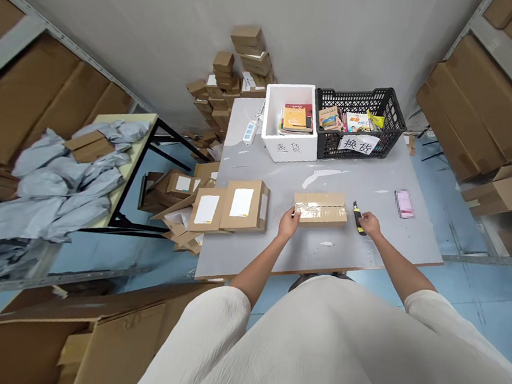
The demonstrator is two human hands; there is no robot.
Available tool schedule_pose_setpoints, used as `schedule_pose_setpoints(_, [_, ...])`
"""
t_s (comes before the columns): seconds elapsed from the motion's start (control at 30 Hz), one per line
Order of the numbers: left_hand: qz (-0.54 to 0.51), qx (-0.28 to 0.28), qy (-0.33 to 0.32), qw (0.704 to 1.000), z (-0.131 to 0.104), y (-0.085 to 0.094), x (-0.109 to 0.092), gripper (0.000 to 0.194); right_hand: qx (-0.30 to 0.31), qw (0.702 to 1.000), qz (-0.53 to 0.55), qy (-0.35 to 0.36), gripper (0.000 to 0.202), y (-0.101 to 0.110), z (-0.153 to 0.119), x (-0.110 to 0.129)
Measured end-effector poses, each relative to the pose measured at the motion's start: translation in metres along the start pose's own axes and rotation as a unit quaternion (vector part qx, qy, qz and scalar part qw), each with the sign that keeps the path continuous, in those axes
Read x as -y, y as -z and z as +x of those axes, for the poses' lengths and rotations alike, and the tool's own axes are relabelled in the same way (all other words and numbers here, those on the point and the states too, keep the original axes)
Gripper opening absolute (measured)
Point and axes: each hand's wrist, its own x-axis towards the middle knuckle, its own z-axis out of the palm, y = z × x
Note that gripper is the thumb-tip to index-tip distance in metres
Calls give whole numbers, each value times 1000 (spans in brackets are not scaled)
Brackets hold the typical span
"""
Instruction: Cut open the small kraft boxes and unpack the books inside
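**Q:** White sleeves are filling the bottom of the view; what are the two hands doing beyond them?

**A:** Left hand (288, 222) is resting against the left end of the taped cardboard box (321, 208), fingers curled against its edge and holding it steady. Right hand (369, 224) is closing around the utility knife (358, 217), a black and yellow tool lying just beside the box's right end; whether the fingers are fully gripping it or only touching it is too small to tell.

**Q:** Where is the box lying?

**A:** It is sitting flat near the middle of the grey table (368, 251), its clear tape seam running lengthwise. Two labelled parcels (231, 209) are lying to its left, a white foam bin (292, 123) and a black crate (357, 123) behind it, and a small pink item (404, 204) is sitting well apart to the right.

**Q:** What is good practice for the step in hand?

**A:** Judging from the grip, cutting is being prepared. The steadying hand should be staying off the seam line, and the blade should be travelling shallowly, away from those fingers, so that the contents are not being scored.
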Motion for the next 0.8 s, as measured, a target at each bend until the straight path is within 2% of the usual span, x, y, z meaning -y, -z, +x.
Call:
schedule_pose_setpoints(0.2, [-15,-3,29,999,-6,5,-5,44,64,992,-100,-31,36,-16,9,-19])
schedule_pose_setpoints(0.5, [3,-16,43,999,-13,4,-11,47,67,987,-142,-27,55,-42,13,-21])
schedule_pose_setpoints(0.67, [9,-18,54,998,-15,6,-13,48,63,989,-136,-9,53,-43,17,-25])
schedule_pose_setpoints(0.8, [10,-16,51,999,-13,5,-14,46,65,995,-72,-23,42,-31,22,-21])
